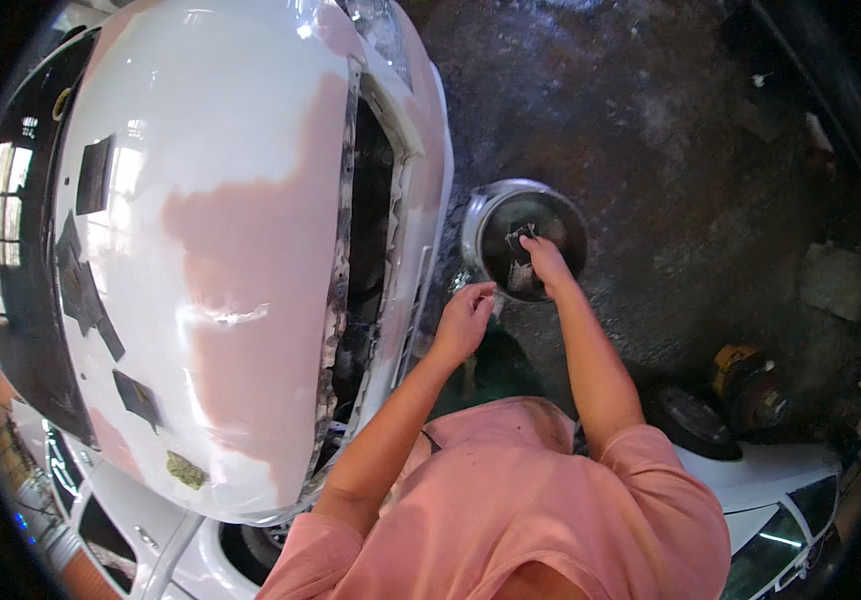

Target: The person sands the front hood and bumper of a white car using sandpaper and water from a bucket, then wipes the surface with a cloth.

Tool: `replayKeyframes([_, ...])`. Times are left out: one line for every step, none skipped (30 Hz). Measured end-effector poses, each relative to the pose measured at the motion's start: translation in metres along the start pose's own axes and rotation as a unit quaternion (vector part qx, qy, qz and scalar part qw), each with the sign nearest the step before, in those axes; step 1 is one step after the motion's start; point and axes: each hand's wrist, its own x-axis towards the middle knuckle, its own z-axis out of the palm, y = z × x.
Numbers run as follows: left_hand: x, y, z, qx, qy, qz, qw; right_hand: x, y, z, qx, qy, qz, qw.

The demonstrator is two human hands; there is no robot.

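My right hand is closed over a round bucket of dark water on the floor. At its fingertips is a dark piece of sandpaper with pale, wet-looking edges. Beside the near left rim, my left hand has its fingers curled together. Whether anything small is between them cannot be made out. To my left stands a white car hood with large pinkish-beige patches. Several dark sheets, one of them a square sheet, lie on the hood near the windshield.
A crumpled greenish rag or sponge rests on the hood's near corner. The car's front opening is bare, with exposed edges. The dark concrete floor is wet and stained. At lower right are a tire and another white car.
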Motion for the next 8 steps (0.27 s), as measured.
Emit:
replayKeyframes([0.008,0.009,0.005,-0.017,0.005,0.028,0.999,-0.033,-0.026,-0.005,0.082,-0.002,0.035,0.996])
replayKeyframes([0.014,0.015,0.012,-0.059,0.0,0.024,0.998,-0.07,-0.054,-0.009,0.123,-0.014,0.022,0.992])
replayKeyframes([0.022,0.019,0.02,-0.099,-0.004,0.022,0.995,-0.093,-0.072,-0.011,0.141,-0.019,0.01,0.99])
replayKeyframes([0.028,0.022,0.028,-0.137,-0.007,0.017,0.99,-0.111,-0.082,-0.013,0.16,-0.028,0.0,0.987])
replayKeyframes([0.032,0.027,0.034,-0.133,0.015,0.03,0.991,-0.124,-0.088,-0.016,0.135,-0.021,-0.026,0.99])
replayKeyframes([0.033,0.043,0.033,-0.116,0.038,0.036,0.992,-0.129,-0.088,-0.018,0.113,-0.014,-0.054,0.992])
replayKeyframes([0.031,0.059,0.032,-0.1,0.063,0.042,0.992,-0.127,-0.084,-0.02,0.09,-0.007,-0.08,0.993])
replayKeyframes([0.027,0.072,0.029,-0.085,0.093,0.046,0.991,-0.131,-0.099,-0.02,0.081,-0.012,-0.096,0.992])
